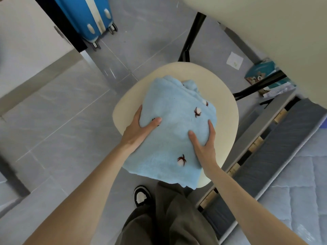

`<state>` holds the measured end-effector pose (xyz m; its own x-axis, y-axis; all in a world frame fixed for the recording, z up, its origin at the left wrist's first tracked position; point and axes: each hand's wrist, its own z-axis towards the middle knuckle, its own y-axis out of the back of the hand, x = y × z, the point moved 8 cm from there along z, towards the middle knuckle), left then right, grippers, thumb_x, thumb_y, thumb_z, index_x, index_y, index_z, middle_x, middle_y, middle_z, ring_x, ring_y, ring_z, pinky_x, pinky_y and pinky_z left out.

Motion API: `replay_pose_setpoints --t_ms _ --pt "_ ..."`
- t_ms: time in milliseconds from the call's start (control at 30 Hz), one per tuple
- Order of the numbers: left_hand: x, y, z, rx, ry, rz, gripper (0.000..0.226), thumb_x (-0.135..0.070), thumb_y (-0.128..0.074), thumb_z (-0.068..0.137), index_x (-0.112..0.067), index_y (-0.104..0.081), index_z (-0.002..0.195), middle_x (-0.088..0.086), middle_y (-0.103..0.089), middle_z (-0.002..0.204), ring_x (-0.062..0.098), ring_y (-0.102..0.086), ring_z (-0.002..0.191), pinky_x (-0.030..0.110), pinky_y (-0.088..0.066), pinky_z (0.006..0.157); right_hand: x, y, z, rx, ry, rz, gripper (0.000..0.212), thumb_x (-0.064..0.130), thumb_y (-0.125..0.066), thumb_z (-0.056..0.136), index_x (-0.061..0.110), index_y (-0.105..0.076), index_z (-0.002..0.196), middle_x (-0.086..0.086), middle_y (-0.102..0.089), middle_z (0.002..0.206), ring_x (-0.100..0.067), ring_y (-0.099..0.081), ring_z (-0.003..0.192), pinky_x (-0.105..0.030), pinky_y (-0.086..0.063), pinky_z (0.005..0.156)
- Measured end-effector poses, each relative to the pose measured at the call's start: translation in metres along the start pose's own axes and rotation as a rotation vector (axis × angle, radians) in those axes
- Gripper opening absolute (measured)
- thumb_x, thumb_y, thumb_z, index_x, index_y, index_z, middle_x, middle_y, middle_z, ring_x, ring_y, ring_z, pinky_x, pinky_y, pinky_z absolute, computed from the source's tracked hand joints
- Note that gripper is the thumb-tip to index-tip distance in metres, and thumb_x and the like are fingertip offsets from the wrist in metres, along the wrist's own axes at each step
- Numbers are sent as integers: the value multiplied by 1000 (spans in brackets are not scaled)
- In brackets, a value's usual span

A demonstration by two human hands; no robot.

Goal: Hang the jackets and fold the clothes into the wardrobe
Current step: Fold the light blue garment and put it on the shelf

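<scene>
A folded light blue fleece garment (173, 106) with small dark-and-white flower motifs lies on the cream seat of a chair (226, 106); its near edge hangs over the seat front. My left hand (139, 129) grips the garment's left edge, thumb on top and fingers at its side. My right hand (205, 147) holds the right part, thumb and forefinger pressed into the fabric and the other fingers hidden past the edge.
A blue suitcase (92, 16) stands at the back left beside a white cabinet door (26, 32). A pale tabletop (265, 23) on black legs (192, 34) overhangs the chair. A mattress (300, 174) on a slatted frame runs along the right. Grey tiled floor lies on the left.
</scene>
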<state>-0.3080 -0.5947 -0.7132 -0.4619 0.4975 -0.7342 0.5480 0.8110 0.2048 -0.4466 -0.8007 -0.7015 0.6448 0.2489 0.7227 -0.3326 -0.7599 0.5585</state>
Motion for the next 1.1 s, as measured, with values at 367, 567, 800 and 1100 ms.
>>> replay_pose_setpoints --t_ms 367,567,800,1100 --pt "9 -28 -34 68 -51 -397 77 -69 -72 67 -50 -40 134 -19 -63 121 6 -65 106 36 -52 91 27 23 4 78 -65 156 82 83 -67 57 76 -24 126 31 -50 123 1 -54 105 -26 -49 80" --pt "-6 18 -101 -126 -142 -518 68 -67 -63 75 -41 -44 134 -22 -66 112 -2 -65 98 10 -51 67 99 28 -31 135 107 101 76 83 -64 61 74 -26 127 58 -42 105 6 -53 103 -24 -48 80" --pt "-44 117 -214 -301 -284 -606 82 -82 -53 70 -38 -43 138 -7 -61 129 17 -61 115 45 -49 97 224 14 -104 284 321 160 71 78 -67 64 71 -32 126 46 -49 117 11 -56 105 -24 -49 83" --pt "-104 258 -395 -589 -552 -498 76 -78 -57 72 -66 -18 137 -36 -42 137 0 -52 122 34 -47 96 396 -21 -225 534 550 325 67 64 -72 68 57 -44 129 27 -49 134 2 -51 118 -33 -47 99"
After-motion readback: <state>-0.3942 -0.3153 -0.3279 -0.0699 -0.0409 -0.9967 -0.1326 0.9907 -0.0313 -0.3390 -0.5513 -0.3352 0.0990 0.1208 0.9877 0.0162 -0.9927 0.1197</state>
